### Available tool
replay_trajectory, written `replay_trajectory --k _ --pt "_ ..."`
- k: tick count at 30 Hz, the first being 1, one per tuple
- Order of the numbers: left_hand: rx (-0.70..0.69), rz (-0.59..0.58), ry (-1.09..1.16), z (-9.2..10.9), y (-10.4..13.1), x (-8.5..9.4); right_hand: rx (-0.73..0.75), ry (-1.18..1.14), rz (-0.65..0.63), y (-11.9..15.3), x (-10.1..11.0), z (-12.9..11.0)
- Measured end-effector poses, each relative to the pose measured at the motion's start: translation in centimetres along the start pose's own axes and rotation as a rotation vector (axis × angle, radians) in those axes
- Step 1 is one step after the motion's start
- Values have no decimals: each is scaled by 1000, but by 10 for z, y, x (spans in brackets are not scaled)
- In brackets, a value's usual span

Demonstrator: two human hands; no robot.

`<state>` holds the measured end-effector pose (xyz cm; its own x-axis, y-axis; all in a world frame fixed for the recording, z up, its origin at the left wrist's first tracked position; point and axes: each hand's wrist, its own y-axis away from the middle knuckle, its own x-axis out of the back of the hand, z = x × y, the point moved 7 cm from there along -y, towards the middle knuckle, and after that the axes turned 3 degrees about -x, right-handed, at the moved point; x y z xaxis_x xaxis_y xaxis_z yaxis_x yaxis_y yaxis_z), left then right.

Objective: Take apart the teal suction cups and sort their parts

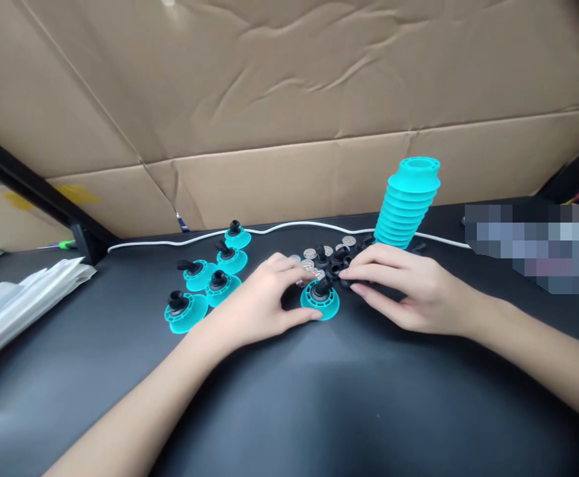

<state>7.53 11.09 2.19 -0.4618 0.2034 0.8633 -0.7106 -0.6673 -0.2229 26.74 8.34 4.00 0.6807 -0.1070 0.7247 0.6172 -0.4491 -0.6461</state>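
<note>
My left hand (269,291) has its thumb and index finger curled round a turquoise suction cup (320,310) on the dark table. A black elbow fitting (323,286) stands tilted out of its centre. Just right of that cup, my right hand (413,291) reaches into a pile of black fittings (342,262); its thumb and fingers are a little apart, and no held part is visible. Several silver discs (309,265) lie among the fittings, partly hidden by my left fingers. Behind my right hand rises a tall stack of turquoise cups (409,202), leaning slightly.
Several turquoise cups with black fittings (221,286) sit left of my left hand. A white cable (195,238) runs along the back by the cardboard wall (289,179). White papers (26,298) lie at far left beside a black frame post (88,242). A blurred-out patch covers the right.
</note>
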Motion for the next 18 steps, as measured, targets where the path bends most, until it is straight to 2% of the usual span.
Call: replay_trajectory --k 6,11,18 --pt "-12 -22 40 2 -2 -4 -107 -52 -14 0 -10 2" --pt "-51 -39 97 6 -4 -9 -179 -212 -39 0 -21 0" --pt "-69 -88 63 4 -5 -14 -606 -599 -25 8 -39 18"
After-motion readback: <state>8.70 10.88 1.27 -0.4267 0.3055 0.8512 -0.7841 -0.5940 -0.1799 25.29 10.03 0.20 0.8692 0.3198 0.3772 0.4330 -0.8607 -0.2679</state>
